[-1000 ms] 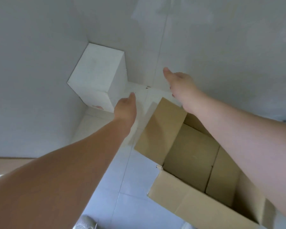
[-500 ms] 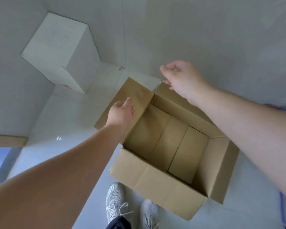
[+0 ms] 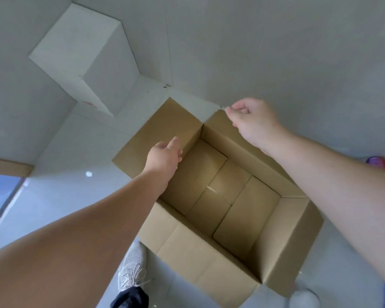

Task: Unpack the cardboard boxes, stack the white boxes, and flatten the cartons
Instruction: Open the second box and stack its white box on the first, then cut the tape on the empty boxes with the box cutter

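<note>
**Open carton on floor, both hands at its flaps**

- Cardboard carton (image 3: 220, 196): brown, standing open on the pale tiled floor (image 3: 60, 196) close to the wall. All four top flaps are folded outward. Nothing lies inside; only the bottom flaps show, meeting along a taped seam.
- Left hand (image 3: 163, 155): reaching in over the carton's left side, at the inner edge of the left flap where it meets the opening. Fingers extended and loosely together; whether they actually touch the cardboard cannot be told, and they hold nothing visible.
- Right hand (image 3: 251, 123): at the far flap by the wall, fingers curled, thumb and fingertips pinching the flap's upper edge near its corner.
- White box (image 3: 82, 56): tall, closed, standing on the floor in the corner of the room, up against the walls, well apart from the carton to its far left.
- Shoe (image 3: 131, 270): light grey, laced, on the floor just beside the carton's near flap, with a dark trouser hem above it.
- Second brown carton edge (image 3: 7, 166): partly visible at the left border.
</note>
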{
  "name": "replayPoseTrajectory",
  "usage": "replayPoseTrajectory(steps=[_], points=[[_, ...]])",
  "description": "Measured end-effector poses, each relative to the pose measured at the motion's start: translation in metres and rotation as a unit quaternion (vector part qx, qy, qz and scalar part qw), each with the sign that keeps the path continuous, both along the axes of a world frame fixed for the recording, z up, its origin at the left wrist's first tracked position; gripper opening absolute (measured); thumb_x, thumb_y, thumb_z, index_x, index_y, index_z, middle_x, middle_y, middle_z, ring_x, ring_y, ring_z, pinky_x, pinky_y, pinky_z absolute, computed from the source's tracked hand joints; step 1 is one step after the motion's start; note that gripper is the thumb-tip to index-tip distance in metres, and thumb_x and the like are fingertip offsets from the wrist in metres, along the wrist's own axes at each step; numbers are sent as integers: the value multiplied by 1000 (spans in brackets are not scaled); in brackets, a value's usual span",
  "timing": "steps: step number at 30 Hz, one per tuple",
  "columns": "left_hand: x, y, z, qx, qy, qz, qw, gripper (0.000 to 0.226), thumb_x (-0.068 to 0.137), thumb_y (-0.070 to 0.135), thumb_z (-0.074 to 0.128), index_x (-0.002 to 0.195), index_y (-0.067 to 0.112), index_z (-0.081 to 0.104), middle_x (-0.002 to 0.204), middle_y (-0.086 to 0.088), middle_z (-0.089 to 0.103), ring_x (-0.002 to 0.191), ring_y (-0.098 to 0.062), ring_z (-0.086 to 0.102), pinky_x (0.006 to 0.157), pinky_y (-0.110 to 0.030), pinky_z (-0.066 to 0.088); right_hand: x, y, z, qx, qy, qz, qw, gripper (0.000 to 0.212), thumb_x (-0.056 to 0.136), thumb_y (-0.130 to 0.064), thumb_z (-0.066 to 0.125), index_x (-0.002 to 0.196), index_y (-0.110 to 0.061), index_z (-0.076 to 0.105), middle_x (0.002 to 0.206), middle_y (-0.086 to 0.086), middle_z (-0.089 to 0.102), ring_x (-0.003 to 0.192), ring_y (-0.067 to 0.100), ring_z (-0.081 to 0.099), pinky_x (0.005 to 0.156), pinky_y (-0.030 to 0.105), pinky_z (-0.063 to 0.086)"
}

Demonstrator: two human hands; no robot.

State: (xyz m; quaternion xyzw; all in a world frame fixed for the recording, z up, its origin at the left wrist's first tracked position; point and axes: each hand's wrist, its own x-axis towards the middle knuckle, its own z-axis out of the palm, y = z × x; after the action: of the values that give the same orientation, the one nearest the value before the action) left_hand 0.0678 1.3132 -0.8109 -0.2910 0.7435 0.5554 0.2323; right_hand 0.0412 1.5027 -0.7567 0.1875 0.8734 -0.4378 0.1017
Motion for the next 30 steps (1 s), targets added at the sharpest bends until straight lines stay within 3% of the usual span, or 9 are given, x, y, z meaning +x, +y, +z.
replayPoseTrajectory(steps=[2, 6, 10, 15, 20, 23, 27, 28, 30], points=[[20, 28, -7, -20, 1, 7, 1000, 40, 96, 45, 46, 118, 15, 59, 93, 4, 66, 87, -12, 65, 87, -32, 54, 15, 37, -7, -6, -4, 8, 1000, 32, 92, -34, 57, 115, -13, 61, 98, 2, 63, 99, 20, 61, 97, 40, 48], [68, 94, -24, -18, -12, 41, 999, 29, 94, 45, 49, 93, 20, 63, 89, 2, 68, 81, -16, 64, 90, -37, 53, 53, 116, -27, -21, -25, -4, 999, 20, 89, -32, 60, 101, -17, 63, 98, 2, 67, 97, 21, 64, 93, 42, 51], [112, 151, -49, -1, -24, 62, 998, 29, 92, 45, 49, 94, 19, 63, 85, 4, 66, 78, -15, 62, 84, -33, 52, 84, 174, -53, 9, -66, 23, 998, 29, 89, -31, 61, 111, -12, 63, 96, 1, 66, 92, 20, 62, 92, 37, 51], [121, 173, -111, -47, -13, 17, 999, 33, 90, 50, 49, 104, 22, 62, 95, 3, 68, 89, -17, 65, 88, -39, 54, 97, 209, -116, 17, -62, 13, 998, 31, 90, -29, 61, 116, -12, 62, 102, 3, 65, 101, 23, 63, 96, 38, 49], [106, 197, -183, -159, 76, -132, 975, 23, 90, 36, 54, 105, 20, 60, 98, 4, 62, 84, -17, 59, 67, -26, 46, 108, 242, -206, 62, -63, 13, 996, 38, 89, -30, 61, 123, -13, 58, 114, 2, 61, 107, 23, 58, 91, 30, 44], [90, 234, -220, -253, 200, -332, 886, 35, 88, 30, 59, 121, 21, 54, 113, 4, 56, 101, -19, 55, 80, -30, 48, 122, 277, -253, 100, -65, 7, 993, 46, 89, -32, 62, 131, -14, 52, 132, 7, 54, 118, 25, 53, 97, 32, 41], [64, 303, -248, -374, 332, -554, 666, 66, 85, 37, 65, 142, 25, 34, 145, 2, 39, 133, -19, 35, 105, -32, 33, 151, 326, -283, 159, -65, -35, 984, 57, 86, -39, 64, 135, -14, 48, 137, 8, 51, 121, 28, 52, 101, 36, 42], [58, 321, -253, -388, 347, -578, 628, 74, 84, 39, 67, 145, 24, 29, 151, 1, 32, 139, -19, 28, 111, -32, 26, 160, 335, -289, 178, -68, -43, 981, 60, 86, -42, 63, 135, -13, 48, 137, 7, 52, 120, 28, 53, 99, 35, 43], [50, 346, -263, -411, 338, -606, 592, 86, 81, 40, 70, 150, 23, 21, 156, 0, 25, 142, -21, 25, 116, -34, 21, 182, 341, -294, 213, -79, -49, 973, 61, 85, -50, 60, 132, -13, 49, 134, 8, 53, 119, 29, 54, 95, 34, 44]])
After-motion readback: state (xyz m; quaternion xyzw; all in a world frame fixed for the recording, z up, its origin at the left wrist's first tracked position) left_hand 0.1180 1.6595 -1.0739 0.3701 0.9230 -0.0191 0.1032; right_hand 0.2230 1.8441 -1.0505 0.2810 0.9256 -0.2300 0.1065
